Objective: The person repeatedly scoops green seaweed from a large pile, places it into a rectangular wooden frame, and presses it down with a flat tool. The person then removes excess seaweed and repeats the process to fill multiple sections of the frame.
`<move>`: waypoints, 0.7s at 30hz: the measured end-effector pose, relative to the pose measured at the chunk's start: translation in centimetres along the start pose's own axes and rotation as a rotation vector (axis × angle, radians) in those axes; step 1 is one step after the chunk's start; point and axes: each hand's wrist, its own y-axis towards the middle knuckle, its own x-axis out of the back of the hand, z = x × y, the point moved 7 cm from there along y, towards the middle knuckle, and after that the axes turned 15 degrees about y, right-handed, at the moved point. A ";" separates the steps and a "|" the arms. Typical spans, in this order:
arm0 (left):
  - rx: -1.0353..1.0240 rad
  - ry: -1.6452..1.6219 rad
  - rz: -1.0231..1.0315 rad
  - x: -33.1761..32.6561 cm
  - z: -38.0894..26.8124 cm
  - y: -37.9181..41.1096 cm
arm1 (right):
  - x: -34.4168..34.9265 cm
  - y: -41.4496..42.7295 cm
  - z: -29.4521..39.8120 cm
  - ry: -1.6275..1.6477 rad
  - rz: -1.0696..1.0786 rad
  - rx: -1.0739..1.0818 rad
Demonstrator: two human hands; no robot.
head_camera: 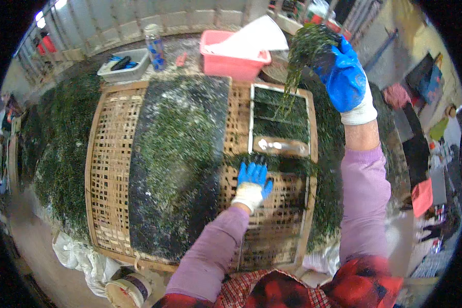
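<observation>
My right hand, in a blue-coated glove with a white knitted cuff, is raised at the upper right. It grips a dripping-looking clump of dark green strands, some hanging down. My left hand, in a matching glove, lies palm down with fingers apart. Its fingertips touch a strip of green strands across the woven bamboo rack. Beyond it, a white-edged frame holds dark green material under crossbars and a shiny clear bar. A dark sheet strewn with green bits covers the rack's middle.
Heaps of green strands flank the rack. At the back stand a grey tray with tools, a patterned bottle and a pink basin with a white sheet. A round tub and white sacking lie below.
</observation>
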 end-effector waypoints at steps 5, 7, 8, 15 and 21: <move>0.107 -0.159 -0.220 4.2 1.7 -2.6 | 5.4 -10.2 -2.5 -0.659 -0.382 -0.204; 0.198 -0.094 -0.230 5.3 2.1 -4.0 | 7.6 -14.3 -5.9 -0.702 -0.459 -0.340; 0.198 -0.110 -0.313 6.0 1.8 -4.5 | 9.0 -16.7 -7.9 -0.789 -0.561 -0.473; 0.245 -0.003 -0.167 0.9 -0.6 -2.3 | 11.4 -25.0 -16.5 -1.263 -0.345 -0.464; 0.220 0.215 0.097 -0.9 0.4 -1.6 | 14.3 -29.7 -12.9 -1.811 -0.203 -0.481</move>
